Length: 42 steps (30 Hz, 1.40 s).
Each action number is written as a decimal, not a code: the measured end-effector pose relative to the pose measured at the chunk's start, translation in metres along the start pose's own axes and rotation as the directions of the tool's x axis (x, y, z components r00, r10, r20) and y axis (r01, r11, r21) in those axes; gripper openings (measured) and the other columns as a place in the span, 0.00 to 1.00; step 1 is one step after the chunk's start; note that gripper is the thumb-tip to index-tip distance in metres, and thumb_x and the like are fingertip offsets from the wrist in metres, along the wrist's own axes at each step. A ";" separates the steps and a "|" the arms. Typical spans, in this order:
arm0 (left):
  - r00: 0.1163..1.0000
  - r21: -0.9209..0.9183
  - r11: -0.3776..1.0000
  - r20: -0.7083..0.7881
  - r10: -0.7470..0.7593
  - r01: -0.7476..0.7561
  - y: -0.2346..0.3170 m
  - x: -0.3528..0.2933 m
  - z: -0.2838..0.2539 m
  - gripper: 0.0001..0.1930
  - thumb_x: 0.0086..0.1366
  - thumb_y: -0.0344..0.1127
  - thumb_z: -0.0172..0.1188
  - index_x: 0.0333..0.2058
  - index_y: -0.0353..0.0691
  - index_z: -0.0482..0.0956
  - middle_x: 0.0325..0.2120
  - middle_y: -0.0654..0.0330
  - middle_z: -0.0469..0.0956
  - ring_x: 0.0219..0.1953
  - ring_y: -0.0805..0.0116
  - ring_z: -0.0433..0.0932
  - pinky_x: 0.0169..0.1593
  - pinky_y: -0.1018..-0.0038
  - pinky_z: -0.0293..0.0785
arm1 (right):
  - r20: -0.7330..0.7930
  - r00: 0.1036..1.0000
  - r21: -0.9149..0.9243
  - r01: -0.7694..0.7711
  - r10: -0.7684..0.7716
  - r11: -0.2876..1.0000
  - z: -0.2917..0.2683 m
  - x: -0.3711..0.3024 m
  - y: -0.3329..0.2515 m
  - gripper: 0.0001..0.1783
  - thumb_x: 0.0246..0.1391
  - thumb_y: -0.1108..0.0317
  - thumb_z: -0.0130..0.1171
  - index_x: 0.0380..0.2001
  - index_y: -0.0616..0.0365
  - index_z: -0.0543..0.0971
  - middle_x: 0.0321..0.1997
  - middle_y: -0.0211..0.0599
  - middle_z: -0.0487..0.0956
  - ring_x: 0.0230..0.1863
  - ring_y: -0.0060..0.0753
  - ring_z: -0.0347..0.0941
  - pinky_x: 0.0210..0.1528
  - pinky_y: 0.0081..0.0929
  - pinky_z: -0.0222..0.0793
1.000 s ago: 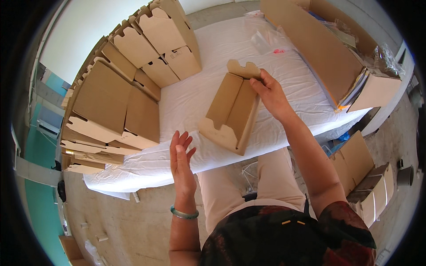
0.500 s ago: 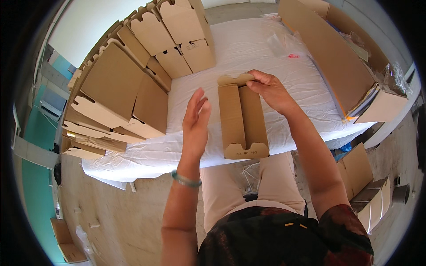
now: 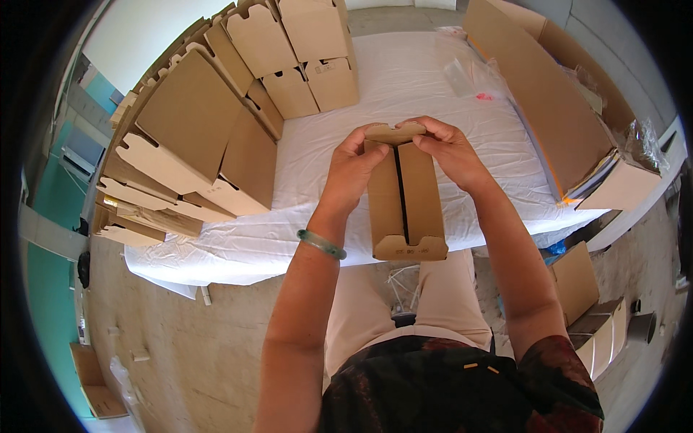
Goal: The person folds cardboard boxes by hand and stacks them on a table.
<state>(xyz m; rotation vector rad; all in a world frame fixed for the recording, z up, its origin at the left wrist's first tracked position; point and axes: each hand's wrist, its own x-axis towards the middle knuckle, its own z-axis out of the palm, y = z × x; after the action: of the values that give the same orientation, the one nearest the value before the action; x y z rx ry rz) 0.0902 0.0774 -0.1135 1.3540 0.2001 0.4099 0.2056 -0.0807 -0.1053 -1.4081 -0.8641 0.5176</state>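
Note:
A long, narrow brown cardboard box [image 3: 422,195] lies in front of me at the table's near edge. Its two long flaps are folded inward, with a dark gap running between them. Notched end flaps stand at the far and near ends. My left hand [image 3: 352,167] grips the far left corner, thumb on top by the far end flap. At the far right corner my right hand [image 3: 449,151] pinches the same end of the box, thumb near the flap. A green bangle [image 3: 322,244] circles my left wrist.
Stacked brown cardboard boxes [image 3: 191,115] fill the table's left side. A large open carton [image 3: 538,101] with papers and plastic wrap stands at the right. A clear plastic bag [image 3: 465,76] lies on the white sheet [image 3: 390,65]. Another carton [image 3: 603,335] is on the floor at right.
My left hand has moved from beside the box onto its far left corner. The long flaps have come closer together, narrowing the gap. My right hand keeps its hold.

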 end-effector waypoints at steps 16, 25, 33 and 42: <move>0.992 0.102 0.993 0.110 -0.064 0.053 0.008 -0.011 -0.017 0.21 0.68 0.43 0.58 0.55 0.39 0.74 0.47 0.61 0.75 0.50 0.70 0.71 0.54 0.73 0.67 | 0.234 0.972 -0.283 0.062 0.006 0.957 -0.014 -0.016 -0.024 0.20 0.54 0.76 0.50 0.49 0.53 0.80 0.48 0.36 0.79 0.53 0.31 0.71 0.58 0.26 0.64; 0.992 0.156 0.983 0.065 -0.108 0.097 0.005 0.001 -0.004 0.19 0.64 0.41 0.60 0.49 0.36 0.76 0.42 0.60 0.77 0.45 0.72 0.73 0.50 0.76 0.69 | -0.104 0.991 -0.127 -0.098 0.085 0.987 0.012 -0.009 -0.006 0.10 0.59 0.64 0.59 0.40 0.57 0.79 0.42 0.28 0.76 0.43 0.21 0.70 0.45 0.22 0.67; 0.994 0.084 0.990 -0.005 -0.109 0.109 -0.005 0.004 -0.004 0.14 0.62 0.39 0.62 0.41 0.35 0.78 0.36 0.61 0.78 0.39 0.73 0.75 0.44 0.76 0.71 | -0.138 0.985 -0.089 -0.115 0.102 0.989 0.022 0.006 0.002 0.08 0.56 0.67 0.61 0.32 0.60 0.79 0.31 0.27 0.77 0.35 0.19 0.70 0.38 0.21 0.67; 0.996 0.156 0.986 -0.069 -0.048 0.059 -0.014 0.015 0.005 0.08 0.61 0.34 0.61 0.35 0.36 0.80 0.31 0.62 0.79 0.34 0.73 0.75 0.39 0.77 0.71 | -0.234 0.972 -0.227 -0.037 -0.018 0.973 0.021 0.010 0.014 0.07 0.54 0.69 0.61 0.28 0.62 0.79 0.27 0.29 0.77 0.31 0.19 0.69 0.34 0.21 0.66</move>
<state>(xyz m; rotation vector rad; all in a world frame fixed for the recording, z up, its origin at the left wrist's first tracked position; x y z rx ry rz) 0.1084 0.0768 -0.1245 1.4891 0.3280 0.4000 0.1976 -0.0579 -0.1181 -1.6485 -0.7421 0.2548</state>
